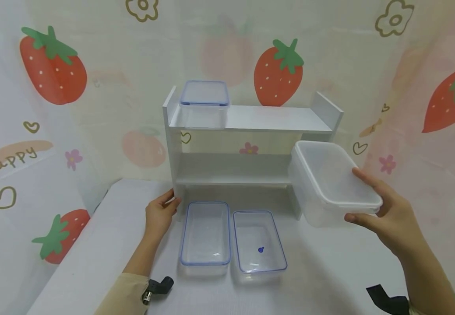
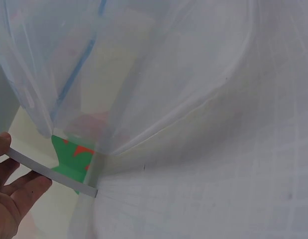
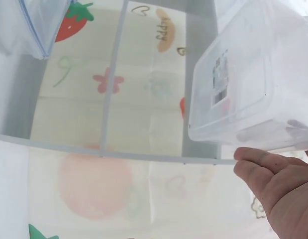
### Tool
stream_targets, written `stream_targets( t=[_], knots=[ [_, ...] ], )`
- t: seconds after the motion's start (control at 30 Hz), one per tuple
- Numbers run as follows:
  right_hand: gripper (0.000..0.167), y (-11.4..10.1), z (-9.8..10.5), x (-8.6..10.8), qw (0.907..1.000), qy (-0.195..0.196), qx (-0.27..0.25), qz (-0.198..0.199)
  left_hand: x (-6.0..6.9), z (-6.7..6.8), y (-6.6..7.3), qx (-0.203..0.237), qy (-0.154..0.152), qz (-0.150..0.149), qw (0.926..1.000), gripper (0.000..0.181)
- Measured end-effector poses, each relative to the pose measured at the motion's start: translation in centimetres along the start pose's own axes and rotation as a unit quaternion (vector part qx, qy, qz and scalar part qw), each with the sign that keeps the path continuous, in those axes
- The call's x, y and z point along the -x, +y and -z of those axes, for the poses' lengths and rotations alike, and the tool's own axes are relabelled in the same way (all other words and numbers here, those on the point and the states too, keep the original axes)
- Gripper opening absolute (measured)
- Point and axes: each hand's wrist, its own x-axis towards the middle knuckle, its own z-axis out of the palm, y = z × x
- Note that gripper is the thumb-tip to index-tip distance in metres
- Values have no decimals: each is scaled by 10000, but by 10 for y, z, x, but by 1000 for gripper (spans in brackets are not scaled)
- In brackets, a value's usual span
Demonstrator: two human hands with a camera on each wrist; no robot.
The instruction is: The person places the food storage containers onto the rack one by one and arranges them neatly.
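Note:
My right hand (image 1: pixel 393 212) grips a clear plastic food container with a whitish lid (image 1: pixel 335 175), thumb and fingers at its near right corner. It is held up tilted in front of the right end of a white shelf unit (image 1: pixel 235 168). In the right wrist view a label shows on the container (image 3: pixel 221 79). My left hand (image 1: pixel 159 216) pinches the front edge of the shelf's left side panel; the left wrist view shows the thumb and fingers on either side of that panel (image 2: pixel 51 173).
A blue-rimmed container (image 1: pixel 205 92) stands at the left of the top shelf. Two more, a left container (image 1: pixel 205 236) and a right container (image 1: pixel 259 238) with a small blue spot, sit side by side on the white table (image 1: pixel 329 267) before the shelf. Printed cloth (image 1: pixel 105 109) hangs behind.

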Motion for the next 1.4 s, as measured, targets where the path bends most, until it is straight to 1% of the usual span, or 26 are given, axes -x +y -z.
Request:
stream_targets(
  t=[0.13, 0.33, 0.47, 0.6, 0.7, 0.8, 0.83, 0.97, 1.03, 1.13, 1.2, 1.3, 1.37, 1.4],
  knots=[
    [97, -5, 3, -7, 9998, -10, -188, -58, 0, 0, 0, -3, 9, -32, 10000, 49],
    [92, -9, 8, -17, 9962, -127, -860, -98, 0, 0, 0, -62, 21, -42, 10000, 49],
    [91, -13, 10, -23, 9941, -227, -1051, -118, 0, 0, 1, -73, 37, -68, 9999, 48],
    [90, -20, 12, -29, 9936, -327, -1066, -148, 1, 0, 1, -84, 35, -79, 9999, 49],
    [90, -26, 13, -36, 9961, -350, -810, -81, 1, 0, 1, -70, 48, -84, 9999, 49],
    [90, -32, 14, -42, 9969, -336, -718, -3, 1, 0, 2, -90, 38, -109, 9999, 49],
    [90, -33, 14, -44, 9967, -327, -740, 7, 1, 0, 2, -90, 39, -108, 9999, 48],
    [90, -39, 14, -51, 9931, -369, -1112, -74, 1, 0, 3, -107, 52, -78, 9999, 48],
    [89, -41, 14, -55, 9930, -393, -1112, -108, 0, 0, 2, -86, 61, -43, 9999, 47],
    [88, -45, 15, -61, 9954, -406, -860, -100, -1, 0, 2, -70, 33, 0, 10000, 48],
    [86, -46, 15, -65, 9951, -368, -911, -80, 0, 0, 1, -46, 12, 31, 10000, 49],
    [84, -48, 15, -71, 9909, -326, -1308, 6, 0, 0, 2, -3, 0, 50, 10000, 49],
    [83, -48, 14, -75, 9845, -307, -1724, 92, 0, 0, 2, -18, 0, 19, 10000, 49],
    [82, -49, 14, -77, 9827, -300, -1823, 129, 0, 0, 2, -32, 8, -1, 10000, 48]
  ],
)
